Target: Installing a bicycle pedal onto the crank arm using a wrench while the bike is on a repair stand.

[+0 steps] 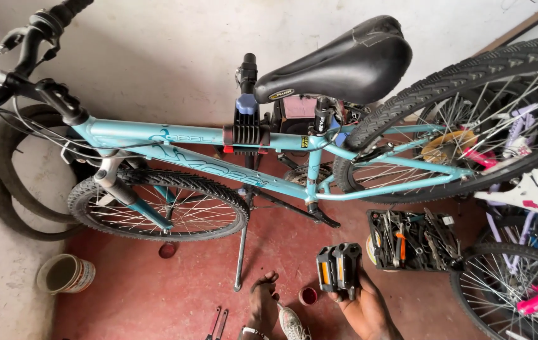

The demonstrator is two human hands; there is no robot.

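Observation:
My right hand (360, 303) is at the bottom centre, shut on a pair of black pedals (338, 267) with orange reflectors, held upright above the red floor. My left hand is out of view. Above hangs a light blue bicycle (206, 165), its top tube clamped in a black repair stand clamp (246, 132). It has a black saddle (344, 63), a front wheel (155, 204) at the left and a rear wheel (470, 119) at the right. The crank arm (322, 217) points down toward the pedals.
A black tray of hand tools (414, 239) lies right of the pedals. What looks like a bare foot (263, 302) and a sandal (291, 322) are near the stand's pole (240, 258). A tin can (64, 274), spare tyres (11, 182), small tools (217, 322) and another bicycle (527, 252) crowd the edges.

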